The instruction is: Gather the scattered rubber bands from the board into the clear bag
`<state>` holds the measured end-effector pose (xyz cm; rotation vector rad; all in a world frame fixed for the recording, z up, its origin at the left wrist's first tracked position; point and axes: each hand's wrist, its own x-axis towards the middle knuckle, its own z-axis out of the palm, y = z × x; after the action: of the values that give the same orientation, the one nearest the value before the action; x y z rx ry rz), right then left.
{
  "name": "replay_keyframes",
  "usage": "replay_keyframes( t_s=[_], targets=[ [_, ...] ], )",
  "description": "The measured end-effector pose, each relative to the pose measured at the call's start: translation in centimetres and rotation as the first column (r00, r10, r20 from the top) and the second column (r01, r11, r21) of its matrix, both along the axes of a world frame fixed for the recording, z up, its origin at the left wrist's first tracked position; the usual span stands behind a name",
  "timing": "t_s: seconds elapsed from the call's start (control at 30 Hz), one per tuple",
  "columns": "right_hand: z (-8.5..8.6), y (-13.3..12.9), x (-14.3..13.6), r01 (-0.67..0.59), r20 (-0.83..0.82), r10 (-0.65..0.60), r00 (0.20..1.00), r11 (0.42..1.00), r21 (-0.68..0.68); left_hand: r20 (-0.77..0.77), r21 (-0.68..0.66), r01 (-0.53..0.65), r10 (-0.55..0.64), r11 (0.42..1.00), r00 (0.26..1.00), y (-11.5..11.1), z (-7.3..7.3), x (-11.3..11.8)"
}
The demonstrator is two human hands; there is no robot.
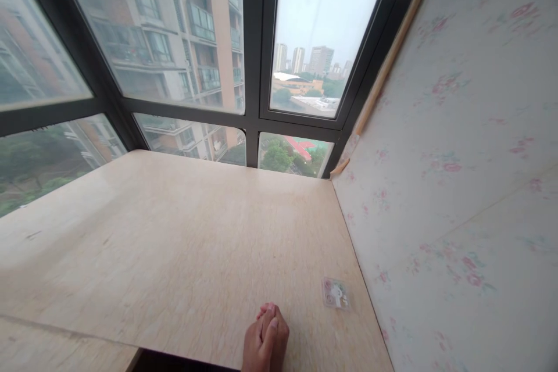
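Note:
At the bottom of the head view, my left hand [256,344] and my right hand [281,340] are clasped together above the light stone-patterned surface. Their fingers are closed and folded against each other, and no object shows between them. The palms are hidden. To the right of my hands, apart from them, lies a small clear plastic case [336,293]. Small white and pale pieces show inside it, too small to name.
The beige surface [183,232] runs back to dark-framed windows [253,58]. A floral-papered wall [457,186] bounds it on the right. Along the front edge, left of my hands, is a dark gap [174,362]. A peeling trim strip [392,58] edges the wall.

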<state>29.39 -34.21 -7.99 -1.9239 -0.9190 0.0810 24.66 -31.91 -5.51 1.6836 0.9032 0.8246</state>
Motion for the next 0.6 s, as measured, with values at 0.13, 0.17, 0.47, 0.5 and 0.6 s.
replay_keyframes(
  t_s=[0.13, 0.17, 0.47, 0.5, 0.6],
  targets=[
    [0.02, 0.20, -0.18, -0.063, -0.042, 0.064, 0.997, 0.998, 0.015, -0.005, -0.012, 0.017, -0.017, 1.000, 1.000, 0.05, 0.81, -0.31],
    [-0.07, 0.25, -0.23, -0.077, -0.052, 0.078, 0.996, 0.997, 0.016, -0.008, -0.018, 0.012, -0.012, 1.000, 1.000, -0.03, 0.90, -0.34],
    [0.03, 0.49, -0.10, -0.137, -0.082, 0.141, 0.987, 0.989, 0.049, 0.052, -0.019, -0.075, 0.076, 0.997, 0.996, -0.58, 1.01, -0.27],
    [0.16, 0.48, -0.07, -0.136, -0.081, 0.140, 0.987, 0.989, 0.058, 0.055, -0.020, -0.080, 0.081, 0.997, 0.995, -0.62, 1.04, -0.25],
    [0.55, 0.37, 0.07, -0.131, -0.079, 0.137, 0.987, 0.988, 0.086, 0.056, -0.047, -0.097, 0.099, 0.994, 0.993, -0.78, 1.11, -0.21]
  ],
)
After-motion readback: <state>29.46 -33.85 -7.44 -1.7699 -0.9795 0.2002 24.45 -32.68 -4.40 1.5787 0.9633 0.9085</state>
